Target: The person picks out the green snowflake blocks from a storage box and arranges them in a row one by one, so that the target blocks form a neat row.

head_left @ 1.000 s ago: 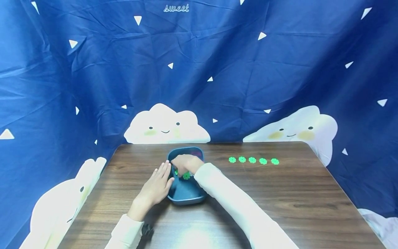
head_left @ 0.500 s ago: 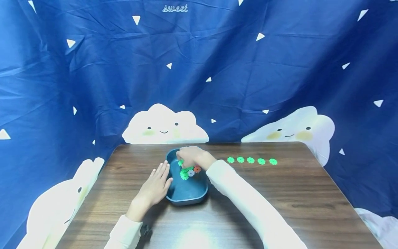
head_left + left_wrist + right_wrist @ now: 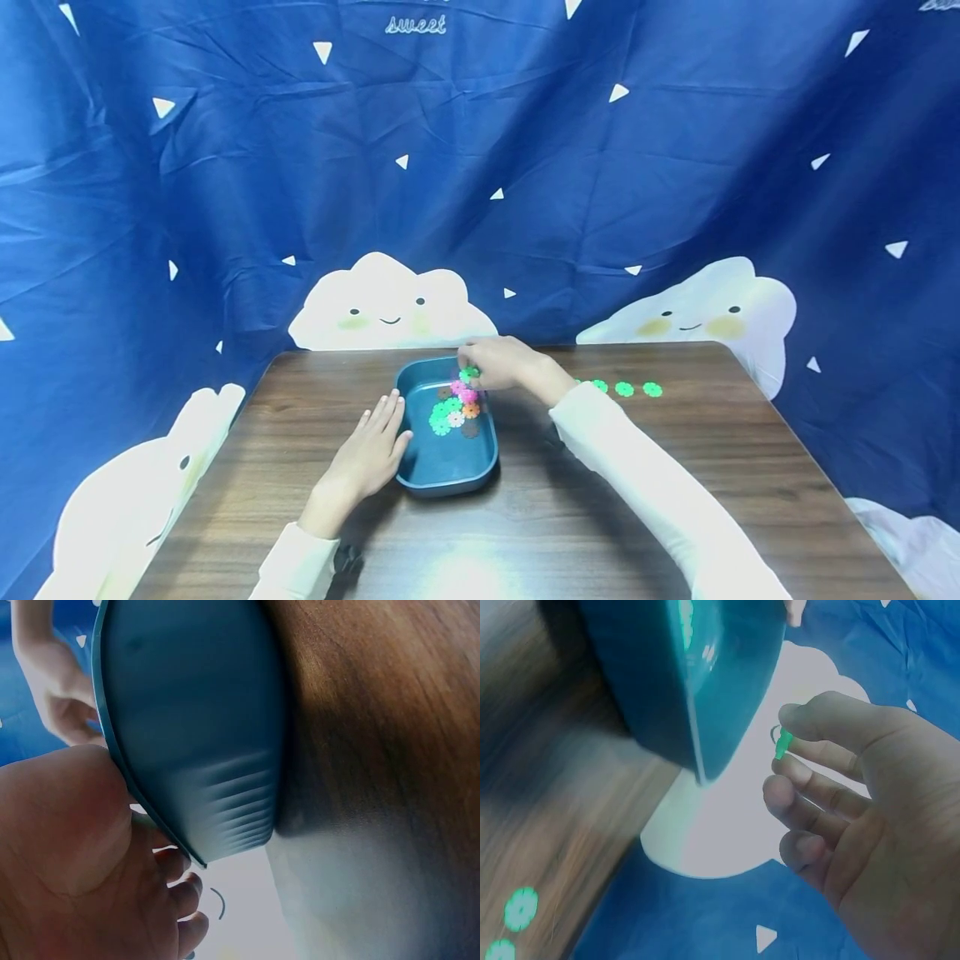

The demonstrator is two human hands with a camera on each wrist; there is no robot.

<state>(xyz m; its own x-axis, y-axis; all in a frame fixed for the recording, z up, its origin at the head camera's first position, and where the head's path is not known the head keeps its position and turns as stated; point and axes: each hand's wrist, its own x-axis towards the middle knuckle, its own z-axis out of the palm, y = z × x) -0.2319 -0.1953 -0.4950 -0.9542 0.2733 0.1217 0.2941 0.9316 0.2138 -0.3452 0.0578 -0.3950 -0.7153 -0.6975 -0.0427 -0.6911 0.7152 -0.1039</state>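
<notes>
A dark teal tray [image 3: 480,468] stands on the wooden table [image 3: 660,467] and holds several small flower-shaped discs [image 3: 452,410], green, pink, orange and white. My left hand [image 3: 371,454] lies flat against the tray's left wall [image 3: 187,750], fingers straight. Above the tray's far right corner my right hand [image 3: 497,363] pinches one green disc [image 3: 469,374] between thumb and forefinger; the same green disc [image 3: 782,742] shows edge-on in the right wrist view, beside the tray's rim [image 3: 727,712].
A row of green discs [image 3: 625,388] lies on the table to the right of the tray, partly hidden behind my right forearm. A blue cloth [image 3: 525,167] with white clouds hangs round the table's back and sides.
My right hand has lifted out of the tray with a green disc and moved right and away, uncovering the heap of discs. The left hand has stayed against the tray.
</notes>
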